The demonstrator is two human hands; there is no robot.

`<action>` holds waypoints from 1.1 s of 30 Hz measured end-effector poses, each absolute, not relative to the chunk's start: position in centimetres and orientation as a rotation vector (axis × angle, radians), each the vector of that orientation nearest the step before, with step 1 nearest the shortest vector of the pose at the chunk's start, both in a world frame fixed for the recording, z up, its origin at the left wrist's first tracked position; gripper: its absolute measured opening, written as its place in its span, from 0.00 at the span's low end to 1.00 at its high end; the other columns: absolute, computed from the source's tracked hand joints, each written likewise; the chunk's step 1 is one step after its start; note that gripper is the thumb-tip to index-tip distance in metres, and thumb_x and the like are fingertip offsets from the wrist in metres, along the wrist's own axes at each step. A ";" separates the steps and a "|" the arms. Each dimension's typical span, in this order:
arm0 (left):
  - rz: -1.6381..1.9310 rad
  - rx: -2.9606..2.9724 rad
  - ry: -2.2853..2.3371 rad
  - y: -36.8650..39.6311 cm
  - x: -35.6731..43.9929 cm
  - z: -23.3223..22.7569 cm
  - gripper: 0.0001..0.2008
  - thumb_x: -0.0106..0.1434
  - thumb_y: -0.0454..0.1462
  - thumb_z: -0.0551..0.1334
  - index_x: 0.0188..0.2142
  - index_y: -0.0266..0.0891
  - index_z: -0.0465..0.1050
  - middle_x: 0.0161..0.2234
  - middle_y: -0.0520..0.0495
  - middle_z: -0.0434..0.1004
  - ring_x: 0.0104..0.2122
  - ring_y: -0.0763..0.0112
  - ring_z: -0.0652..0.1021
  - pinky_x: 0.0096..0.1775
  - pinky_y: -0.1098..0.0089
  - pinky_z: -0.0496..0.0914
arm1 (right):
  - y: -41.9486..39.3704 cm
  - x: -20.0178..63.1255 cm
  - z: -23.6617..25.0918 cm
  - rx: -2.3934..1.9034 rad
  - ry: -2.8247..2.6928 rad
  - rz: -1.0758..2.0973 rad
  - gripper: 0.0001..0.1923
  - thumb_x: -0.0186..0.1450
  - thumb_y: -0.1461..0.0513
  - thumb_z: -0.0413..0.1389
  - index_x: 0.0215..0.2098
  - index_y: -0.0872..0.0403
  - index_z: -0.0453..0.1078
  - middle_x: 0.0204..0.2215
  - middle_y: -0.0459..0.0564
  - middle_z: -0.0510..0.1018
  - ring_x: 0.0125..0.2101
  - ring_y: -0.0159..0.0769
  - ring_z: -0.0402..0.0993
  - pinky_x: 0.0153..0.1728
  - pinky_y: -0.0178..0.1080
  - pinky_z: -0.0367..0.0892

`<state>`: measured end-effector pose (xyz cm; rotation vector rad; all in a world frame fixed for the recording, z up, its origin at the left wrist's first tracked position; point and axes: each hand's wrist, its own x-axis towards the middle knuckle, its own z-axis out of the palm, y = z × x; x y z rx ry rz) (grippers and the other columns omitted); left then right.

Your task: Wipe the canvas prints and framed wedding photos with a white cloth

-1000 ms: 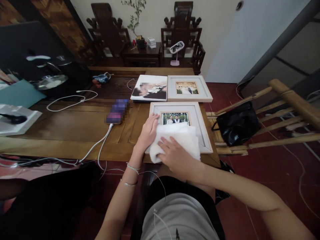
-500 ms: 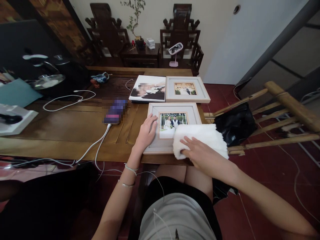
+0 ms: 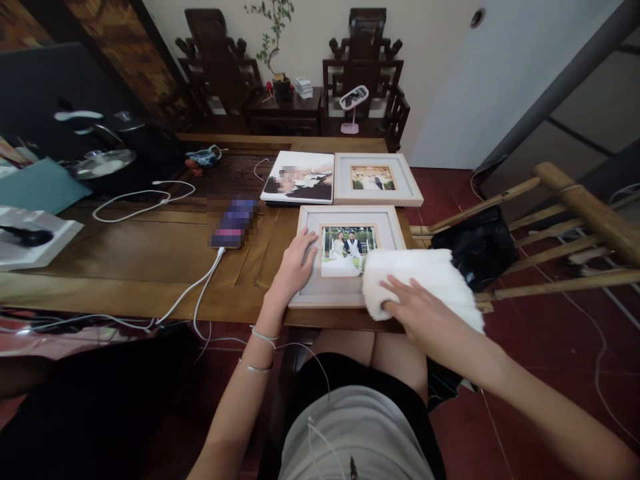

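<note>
Two framed photographs lay on the surface, the near frame (image 3: pixel 350 257) and the far frame (image 3: pixel 377 179), beside one unframed photo print (image 3: pixel 300 177). There was one white cloth (image 3: pixel 425 280), one phone (image 3: pixel 233 222), one black bag (image 3: pixel 477 247), and two carved chairs behind.

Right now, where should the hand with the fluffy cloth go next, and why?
Probably back leftward across the picture frame. The right hand presses the white cloth at the frame's right edge, half off it, while the left hand steadies the left side.
</note>
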<state>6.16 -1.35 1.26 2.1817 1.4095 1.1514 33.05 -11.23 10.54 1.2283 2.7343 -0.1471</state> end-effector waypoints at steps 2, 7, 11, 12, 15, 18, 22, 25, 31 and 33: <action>1.140 2.193 1.412 -1.4 6.2 1.3 0.14 0.69 0.36 0.53 0.53 0.36 0.68 0.55 0.36 0.72 0.62 0.57 0.65 0.61 0.51 0.61 | -11.5 34.6 10.6 1.329 2.715 -0.099 0.25 0.56 0.78 0.46 0.46 0.58 0.72 0.58 0.65 0.68 0.62 0.54 0.58 0.58 0.60 0.59; 1.125 2.230 1.398 -1.4 6.2 1.4 0.15 0.69 0.36 0.54 0.53 0.35 0.68 0.54 0.36 0.73 0.62 0.57 0.64 0.60 0.52 0.62 | -8.8 35.0 10.3 1.428 2.675 -0.047 0.24 0.56 0.77 0.44 0.45 0.59 0.72 0.58 0.66 0.68 0.61 0.53 0.61 0.57 0.59 0.59; 1.106 2.234 1.392 -1.3 6.2 1.3 0.14 0.69 0.36 0.54 0.53 0.35 0.68 0.54 0.36 0.73 0.63 0.57 0.64 0.61 0.53 0.62 | -3.6 34.8 10.0 1.518 2.665 -0.102 0.22 0.58 0.76 0.45 0.44 0.60 0.72 0.62 0.67 0.62 0.60 0.53 0.63 0.57 0.57 0.59; 1.105 2.232 1.393 -1.3 6.2 1.3 0.14 0.69 0.36 0.54 0.53 0.36 0.68 0.54 0.36 0.73 0.63 0.57 0.64 0.61 0.53 0.62 | -2.2 34.9 10.0 1.531 2.681 -0.116 0.21 0.58 0.75 0.45 0.45 0.60 0.72 0.62 0.67 0.62 0.61 0.53 0.61 0.57 0.57 0.59; 1.111 2.225 1.396 -1.2 6.2 1.2 0.14 0.69 0.36 0.55 0.53 0.36 0.68 0.54 0.37 0.73 0.62 0.57 0.64 0.60 0.53 0.62 | 1.4 35.0 9.9 1.569 2.738 -0.096 0.26 0.55 0.77 0.46 0.50 0.60 0.69 0.61 0.65 0.63 0.64 0.52 0.53 0.58 0.57 0.58; 1.127 2.215 1.398 -1.1 6.2 1.3 0.14 0.68 0.35 0.56 0.52 0.36 0.68 0.54 0.37 0.74 0.62 0.57 0.65 0.60 0.54 0.63 | 3.8 33.3 10.1 1.602 2.865 0.101 0.32 0.53 0.79 0.44 0.52 0.57 0.69 0.65 0.57 0.58 0.66 0.52 0.46 0.60 0.62 0.52; 1.166 2.191 1.437 -1.2 6.2 1.6 0.13 0.68 0.34 0.56 0.51 0.36 0.70 0.53 0.37 0.75 0.59 0.57 0.70 0.58 0.54 0.66 | 5.6 28.1 9.7 1.322 3.118 0.335 0.24 0.60 0.77 0.44 0.45 0.54 0.74 0.66 0.50 0.57 0.67 0.49 0.44 0.63 0.61 0.45; 1.213 2.192 1.417 -1.3 6.2 1.7 0.12 0.68 0.33 0.56 0.48 0.37 0.73 0.50 0.40 0.77 0.53 0.59 0.76 0.55 0.56 0.70 | 6.2 24.5 8.6 1.073 3.110 0.236 0.19 0.64 0.74 0.47 0.45 0.55 0.75 0.63 0.52 0.63 0.66 0.47 0.49 0.62 0.57 0.48; 1.235 2.183 1.367 -1.3 6.3 1.7 0.11 0.67 0.31 0.57 0.46 0.38 0.74 0.48 0.42 0.79 0.52 0.61 0.77 0.54 0.58 0.71 | 5.8 25.1 8.4 1.153 2.921 0.215 0.23 0.61 0.76 0.48 0.45 0.53 0.76 0.58 0.54 0.71 0.63 0.45 0.56 0.59 0.53 0.52; 1.226 2.174 1.375 -1.3 6.3 1.7 0.11 0.67 0.31 0.57 0.46 0.37 0.74 0.48 0.41 0.79 0.52 0.60 0.77 0.55 0.57 0.71 | 5.7 27.2 9.1 1.212 2.844 0.253 0.22 0.60 0.76 0.47 0.42 0.54 0.77 0.54 0.56 0.74 0.60 0.45 0.61 0.56 0.50 0.55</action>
